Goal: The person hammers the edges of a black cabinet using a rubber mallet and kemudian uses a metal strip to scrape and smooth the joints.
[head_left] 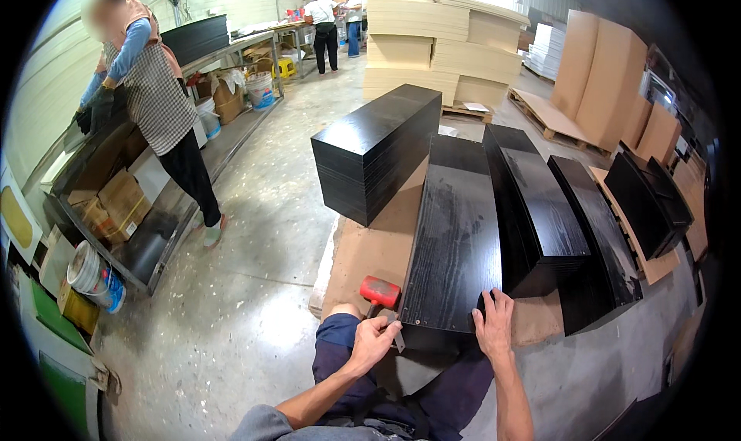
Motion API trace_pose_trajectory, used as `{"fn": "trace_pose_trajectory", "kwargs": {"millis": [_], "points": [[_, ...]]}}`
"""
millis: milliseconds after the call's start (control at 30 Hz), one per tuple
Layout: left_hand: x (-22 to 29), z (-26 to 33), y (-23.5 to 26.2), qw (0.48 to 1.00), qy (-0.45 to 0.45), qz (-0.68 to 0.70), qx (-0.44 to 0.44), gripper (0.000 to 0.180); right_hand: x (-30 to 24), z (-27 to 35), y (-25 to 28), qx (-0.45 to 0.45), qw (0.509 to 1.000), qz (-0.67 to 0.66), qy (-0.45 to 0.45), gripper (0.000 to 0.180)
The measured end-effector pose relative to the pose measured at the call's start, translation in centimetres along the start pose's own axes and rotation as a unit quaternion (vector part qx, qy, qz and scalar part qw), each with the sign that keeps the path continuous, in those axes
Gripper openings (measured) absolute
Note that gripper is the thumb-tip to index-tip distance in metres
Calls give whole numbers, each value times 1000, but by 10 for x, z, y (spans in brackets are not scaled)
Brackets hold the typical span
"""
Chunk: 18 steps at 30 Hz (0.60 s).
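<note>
A long black wood-grain board [451, 248] lies on top of a low pile in front of me, pointing away. My left hand [374, 344] is at its near left corner, fingers pinched on a small flat metal piece [400, 341]; the exact kind cannot be made out. On the near right corner rests my right hand [495, 321], fingers stretched along the edge and holding nothing. Just beyond my left hand a mallet with a red head [380, 290] sits beside the board, its handle partly hidden.
Black board stacks stand at the far left [378, 152] and right [540, 202] of mine. Brown cardboard [370, 256] lies underneath. Pale boards [440, 51] are piled behind. On the left, a person [154, 94] in gloves works at a bench; two others stand farther back.
</note>
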State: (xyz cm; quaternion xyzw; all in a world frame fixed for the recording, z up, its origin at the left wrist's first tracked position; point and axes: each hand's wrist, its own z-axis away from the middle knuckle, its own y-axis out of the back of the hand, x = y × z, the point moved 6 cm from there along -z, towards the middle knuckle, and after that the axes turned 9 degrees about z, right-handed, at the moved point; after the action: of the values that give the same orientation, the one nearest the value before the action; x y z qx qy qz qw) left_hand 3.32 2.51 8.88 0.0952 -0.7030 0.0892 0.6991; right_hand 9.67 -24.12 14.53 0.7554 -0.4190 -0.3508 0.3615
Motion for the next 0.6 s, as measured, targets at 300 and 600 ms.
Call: {"fn": "trace_pose_trajectory", "kwargs": {"millis": [300,600], "points": [[4,3,0,1000,9,1,5,33,-4,0,1,-16,1000,11,-2,46],[4,3,1,1000,5,-1,9,35,-3,-1,0,-18,1000,16,1,46]]}}
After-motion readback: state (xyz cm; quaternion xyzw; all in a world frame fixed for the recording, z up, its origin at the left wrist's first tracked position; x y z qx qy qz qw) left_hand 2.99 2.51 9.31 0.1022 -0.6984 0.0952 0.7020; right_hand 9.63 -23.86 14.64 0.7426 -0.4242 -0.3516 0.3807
